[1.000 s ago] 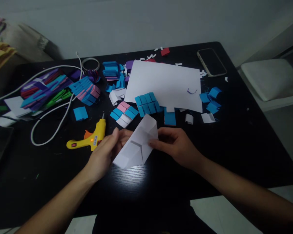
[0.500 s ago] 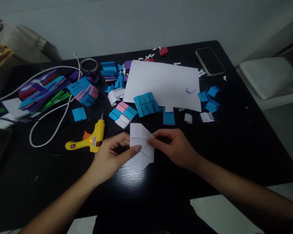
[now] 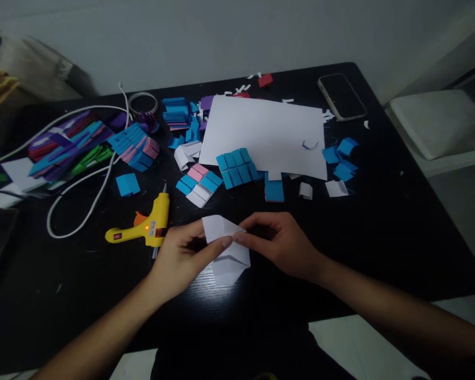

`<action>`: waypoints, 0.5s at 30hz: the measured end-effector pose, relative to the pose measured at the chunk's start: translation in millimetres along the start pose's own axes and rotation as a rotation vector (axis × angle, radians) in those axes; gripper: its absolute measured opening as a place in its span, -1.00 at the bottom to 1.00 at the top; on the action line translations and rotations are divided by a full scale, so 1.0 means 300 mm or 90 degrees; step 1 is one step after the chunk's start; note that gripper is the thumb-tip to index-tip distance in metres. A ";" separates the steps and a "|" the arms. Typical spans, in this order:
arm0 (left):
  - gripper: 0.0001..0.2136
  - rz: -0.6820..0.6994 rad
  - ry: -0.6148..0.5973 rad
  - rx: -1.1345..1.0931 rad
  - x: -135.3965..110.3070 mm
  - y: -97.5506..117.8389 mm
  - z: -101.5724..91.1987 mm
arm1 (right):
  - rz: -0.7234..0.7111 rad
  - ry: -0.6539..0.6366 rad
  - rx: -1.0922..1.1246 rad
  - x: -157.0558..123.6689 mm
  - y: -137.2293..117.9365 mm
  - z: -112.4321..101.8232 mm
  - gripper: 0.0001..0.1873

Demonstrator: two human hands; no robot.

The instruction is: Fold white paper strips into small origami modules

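Observation:
Between my two hands is a folded white paper piece [image 3: 230, 265], held just above the black table. My left hand [image 3: 184, 256] grips its left side, thumb in front and fingers partly hidden behind. The thumb and fingers of my right hand [image 3: 279, 240] pinch its upper right edge, the two thumbs nearly touching. Left of my left hand lies a yellow glue gun [image 3: 156, 219] with an orange trigger and a small lit light. Beyond my hands sit a block of joined blue paper pieces [image 3: 237, 169] and a pink, blue and white block [image 3: 200, 184].
A large white sheet [image 3: 265, 126] lies at the back, paper scraps around it. A phone [image 3: 342, 96] rests at the far right corner. White cable [image 3: 91, 211] loops across the left beside bundles of coloured paper strips [image 3: 69, 148]. Loose blue pieces [image 3: 345, 170] lie to the right.
The white paper has tilted and its top edge has come down toward me. My thumbs have moved closer together on it. The things on the table stay where they were.

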State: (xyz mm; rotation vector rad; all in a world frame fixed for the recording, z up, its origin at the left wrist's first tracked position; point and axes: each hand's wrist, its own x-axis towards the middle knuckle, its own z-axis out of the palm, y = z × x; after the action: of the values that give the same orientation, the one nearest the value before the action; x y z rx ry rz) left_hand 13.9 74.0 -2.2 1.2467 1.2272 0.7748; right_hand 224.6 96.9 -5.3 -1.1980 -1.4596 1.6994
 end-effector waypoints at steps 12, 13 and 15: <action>-0.88 -0.003 -0.025 0.049 -0.005 -0.003 -0.016 | 0.021 -0.023 0.025 0.002 0.007 0.001 -0.86; -0.88 -0.008 -0.026 0.047 -0.005 -0.003 -0.016 | 0.024 -0.021 0.023 0.002 0.007 0.002 -0.86; -0.88 -0.018 -0.029 0.032 -0.003 -0.001 -0.017 | 0.030 -0.011 0.023 0.002 0.006 0.005 -0.85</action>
State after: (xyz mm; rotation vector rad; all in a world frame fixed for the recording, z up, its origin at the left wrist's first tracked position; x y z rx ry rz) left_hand 8.8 74.3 -1.8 1.2786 1.2317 0.6956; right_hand 223.1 96.2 -7.2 -1.2102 -1.4158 1.7630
